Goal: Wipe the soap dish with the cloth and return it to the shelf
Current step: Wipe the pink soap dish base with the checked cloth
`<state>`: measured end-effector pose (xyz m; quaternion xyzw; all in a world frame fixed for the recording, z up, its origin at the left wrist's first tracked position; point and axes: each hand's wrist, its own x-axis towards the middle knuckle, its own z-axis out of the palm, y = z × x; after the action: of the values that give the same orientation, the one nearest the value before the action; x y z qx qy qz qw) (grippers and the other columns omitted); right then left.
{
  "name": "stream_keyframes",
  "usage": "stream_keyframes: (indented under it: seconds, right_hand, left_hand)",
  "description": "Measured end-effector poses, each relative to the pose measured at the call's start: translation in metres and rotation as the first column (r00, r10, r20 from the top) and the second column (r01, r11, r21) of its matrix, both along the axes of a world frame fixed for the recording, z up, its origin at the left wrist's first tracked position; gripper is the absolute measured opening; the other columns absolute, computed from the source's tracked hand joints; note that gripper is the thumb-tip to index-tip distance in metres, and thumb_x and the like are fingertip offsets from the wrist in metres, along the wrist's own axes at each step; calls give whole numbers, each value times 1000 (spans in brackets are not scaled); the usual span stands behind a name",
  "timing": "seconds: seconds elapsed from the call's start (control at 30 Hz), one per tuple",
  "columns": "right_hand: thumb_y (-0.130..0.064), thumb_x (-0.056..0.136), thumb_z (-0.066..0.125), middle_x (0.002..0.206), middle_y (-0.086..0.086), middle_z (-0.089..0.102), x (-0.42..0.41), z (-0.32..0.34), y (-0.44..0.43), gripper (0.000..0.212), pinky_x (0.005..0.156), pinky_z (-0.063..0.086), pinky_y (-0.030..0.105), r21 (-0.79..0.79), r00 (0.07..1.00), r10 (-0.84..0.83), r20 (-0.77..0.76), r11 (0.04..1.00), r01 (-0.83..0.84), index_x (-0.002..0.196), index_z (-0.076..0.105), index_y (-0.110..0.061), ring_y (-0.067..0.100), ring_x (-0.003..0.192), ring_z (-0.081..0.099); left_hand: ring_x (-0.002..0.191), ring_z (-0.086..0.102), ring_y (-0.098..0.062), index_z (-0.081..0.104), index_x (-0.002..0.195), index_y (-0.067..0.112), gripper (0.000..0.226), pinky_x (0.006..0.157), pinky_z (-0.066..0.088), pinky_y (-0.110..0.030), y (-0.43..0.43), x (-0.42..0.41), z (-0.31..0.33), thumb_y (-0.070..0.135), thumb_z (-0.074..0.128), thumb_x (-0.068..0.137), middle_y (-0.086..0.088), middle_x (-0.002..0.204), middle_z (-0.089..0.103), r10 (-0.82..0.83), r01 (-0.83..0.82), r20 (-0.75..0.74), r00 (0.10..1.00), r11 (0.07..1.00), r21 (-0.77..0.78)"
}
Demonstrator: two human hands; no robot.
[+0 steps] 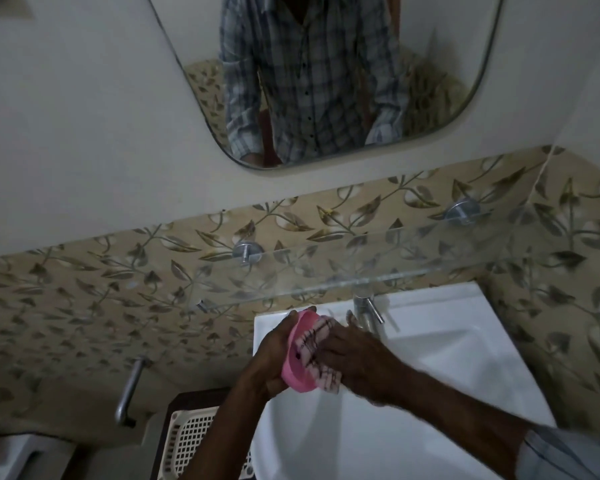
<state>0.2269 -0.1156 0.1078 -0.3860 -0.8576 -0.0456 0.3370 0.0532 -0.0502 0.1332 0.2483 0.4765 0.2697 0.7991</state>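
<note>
Low in the middle of the frame, the left hand (271,355) grips the pink soap dish (293,375) from behind, its fingers curled round the rim so that the dish stands on edge with its hollow turned to the right. The right hand (357,362) holds the cloth (317,351), a pale pink piece with dark markings, bunched under its fingers and pressed into that hollow; cloth and dish are touching, and folds of cloth stick out above and below the hand. Both are held in the air over the left edge of the white basin (447,358), just below and left of the tap (364,306). The glass shelf (413,271) runs across the frame just above the hands, carried on round metal mounts on the leaf-patterned tiled wall (84,289), and nothing of the task stands on it. Judging from this, the wiping is under way and not finished: how much of the dish is clean cannot be told, since the cloth covers its inside. What remains seems to be finishing the wipe, taking the cloth away and setting the dish back on the shelf. A lattice basket (187,441) sits at lower left beside a metal bar (129,393), and the mirror (194,39) fills the top.
</note>
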Motion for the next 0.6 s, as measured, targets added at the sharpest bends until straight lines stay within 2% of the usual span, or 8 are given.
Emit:
stream_keyframes:
  seconds: [0.1, 0.2, 0.3, 0.4, 0.43, 0.5, 0.57, 0.6]
  right_hand:
    - [-11, 80, 64, 86, 3, 69, -28, -7, -21, 9, 96, 50, 47, -231, 958, -116, -261, 971, 54, 85, 70, -9, 20, 87, 61]
    - [-17, 79, 54, 77, -8, 70, -44, 3, -28, 19, 74, 53, 28, -712, 692, -464, -553, 694, -104, 78, 72, -14, 4, 76, 65]
    - [-18, 84, 53, 68, 0, 66, -43, 12, -21, 23, 64, 49, 26, -769, 429, -641, -637, 492, -408, 72, 67, -4, 13, 68, 65]
    - [-18, 77, 57, 72, 15, 61, -36, 27, -15, 18, 65, 47, 33, -684, 230, -707, -669, 465, -562, 75, 68, -4, 25, 69, 61]
    - [-20, 76, 59, 70, 16, 58, -34, 33, -13, 15, 65, 45, 35, -665, 211, -705, -677, 464, -585, 74, 67, -6, 26, 67, 58]
    - [-24, 76, 65, 67, 18, 57, -30, 42, -12, 17, 62, 47, 38, -672, 286, -658, -696, 458, -582, 71, 64, -8, 28, 63, 58]
    - [-26, 80, 72, 75, 20, 70, -28, 46, -17, 20, 65, 56, 41, -663, 328, -609, -722, 475, -578, 82, 71, -6, 33, 69, 68]
    - [-25, 81, 74, 80, 21, 73, -25, 46, -19, 20, 68, 59, 44, -675, 353, -593, -723, 500, -543, 87, 73, -6, 35, 74, 71]
  left_hand:
    - [92, 74, -35, 66, 125, 11, 48, 79, 61, -41, -8, 10, -2, 47, 46, 101, -25, 107, 75, 108, -96, -102, 989, 988, 122]
    - [63, 72, -21, 70, 96, 13, 57, 56, 59, -28, -24, 23, -3, 66, 53, 87, -8, 76, 76, 141, -69, -233, 962, 954, 292]
    - [98, 69, -16, 54, 142, 17, 62, 84, 58, -34, -41, 27, -20, 59, 38, 99, 0, 114, 74, 287, -86, -230, 930, 778, 622]
    - [134, 53, -12, 29, 156, 34, 64, 105, 47, -29, -54, 21, -42, 62, 33, 98, 8, 145, 53, 293, 10, -225, 929, 590, 808]
    - [143, 42, -11, 20, 156, 45, 67, 113, 42, -30, -57, 18, -48, 69, 34, 95, 14, 153, 41, 281, 34, -222, 934, 547, 837]
    - [147, 34, -6, 8, 150, 63, 68, 117, 40, -32, -58, 14, -54, 78, 34, 89, 31, 152, 28, 253, 86, -246, 936, 513, 854]
    - [139, 45, -9, 11, 147, 66, 65, 103, 54, -41, -53, 12, -54, 76, 39, 89, 31, 146, 30, 186, 161, -298, 936, 524, 836]
    - [136, 47, -6, 13, 148, 64, 66, 99, 56, -36, -50, 11, -52, 72, 43, 90, 29, 146, 31, 127, 226, -325, 937, 487, 843]
